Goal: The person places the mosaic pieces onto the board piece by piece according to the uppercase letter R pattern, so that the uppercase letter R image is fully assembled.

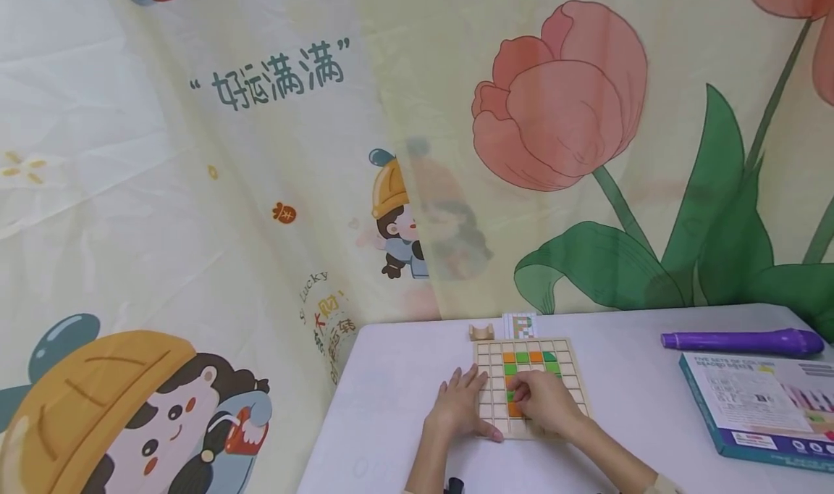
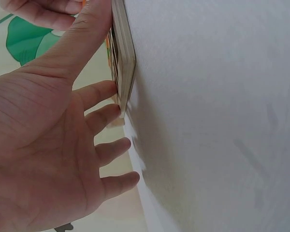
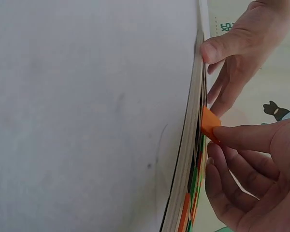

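Observation:
A square wooden grid board (image 1: pixel 492 392) lies on the table, bearing green and orange tiles (image 1: pixel 522 358) in an arch-like pattern. At its left side, my left hand (image 1: pixel 455 408) has its fingers spread. The thumb and nearer fingers touch the board's edge in the left wrist view, palm (image 2: pixel 43 145) toward that camera. Over the tiles, my right hand (image 1: pixel 549 405) pinches an orange tile (image 3: pixel 210 122) between thumb and fingers. In the right wrist view this tile is tilted against the board's surface. My right hand hides several cells in the head view.
Behind the board stand a small wooden holder (image 1: pixel 481 332) and a pattern card (image 1: pixel 520 326). To the right lie a purple tube-shaped object (image 1: pixel 743 342) and a flat printed box (image 1: pixel 762 407). A printed curtain (image 1: pixel 456 117) hangs behind the white table (image 1: pixel 384 378).

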Demonstrator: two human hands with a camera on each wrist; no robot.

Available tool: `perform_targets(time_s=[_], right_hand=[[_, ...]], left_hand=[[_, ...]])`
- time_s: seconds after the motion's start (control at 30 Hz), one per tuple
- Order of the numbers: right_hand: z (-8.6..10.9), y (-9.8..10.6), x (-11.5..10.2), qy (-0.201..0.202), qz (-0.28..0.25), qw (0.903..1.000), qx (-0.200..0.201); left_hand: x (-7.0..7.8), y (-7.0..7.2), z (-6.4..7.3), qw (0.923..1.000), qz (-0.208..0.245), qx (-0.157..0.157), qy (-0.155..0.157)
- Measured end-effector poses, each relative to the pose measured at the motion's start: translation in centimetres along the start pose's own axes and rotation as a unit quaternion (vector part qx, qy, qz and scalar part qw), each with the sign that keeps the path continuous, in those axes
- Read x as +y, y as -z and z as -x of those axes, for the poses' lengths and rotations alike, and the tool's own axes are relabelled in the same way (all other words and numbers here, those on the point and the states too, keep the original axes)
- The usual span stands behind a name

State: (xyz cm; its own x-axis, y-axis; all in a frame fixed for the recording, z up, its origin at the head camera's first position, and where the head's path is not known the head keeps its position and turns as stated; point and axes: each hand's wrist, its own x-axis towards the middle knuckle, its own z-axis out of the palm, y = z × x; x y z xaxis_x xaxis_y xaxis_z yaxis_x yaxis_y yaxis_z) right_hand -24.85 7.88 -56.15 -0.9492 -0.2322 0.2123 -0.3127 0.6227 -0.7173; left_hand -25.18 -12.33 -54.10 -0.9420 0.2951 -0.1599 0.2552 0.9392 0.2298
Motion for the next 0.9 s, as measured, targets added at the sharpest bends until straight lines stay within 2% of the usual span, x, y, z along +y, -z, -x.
perform_targets(time_s=[0.2, 0.43, 0.7, 0.9], right_hand=[[-0.1, 0.1, 0.1, 0.013, 0.014, 0.9998, 0.002], [0.3, 0.8, 0.5, 0.012, 0.034, 0.9991, -0.020], [2.0, 3.9, 1.2, -0.005, 0.008, 0.9997, -0.021], [3.6, 6.8, 1.8, 0.010, 0.010, 0.9995, -0.029]], left_hand=[[0.0, 0.0, -0.3, 1.0000, 0.001, -0.003, 0.003], [0.0, 0.1, -0.1, 1.0000, -0.001, -0.003, -0.001], [0.0, 0.0, 0.2, 0.9999, 0.010, 0.000, -0.011], [-0.1, 0.1, 0.0, 0.9998, 0.010, 0.001, -0.014]])
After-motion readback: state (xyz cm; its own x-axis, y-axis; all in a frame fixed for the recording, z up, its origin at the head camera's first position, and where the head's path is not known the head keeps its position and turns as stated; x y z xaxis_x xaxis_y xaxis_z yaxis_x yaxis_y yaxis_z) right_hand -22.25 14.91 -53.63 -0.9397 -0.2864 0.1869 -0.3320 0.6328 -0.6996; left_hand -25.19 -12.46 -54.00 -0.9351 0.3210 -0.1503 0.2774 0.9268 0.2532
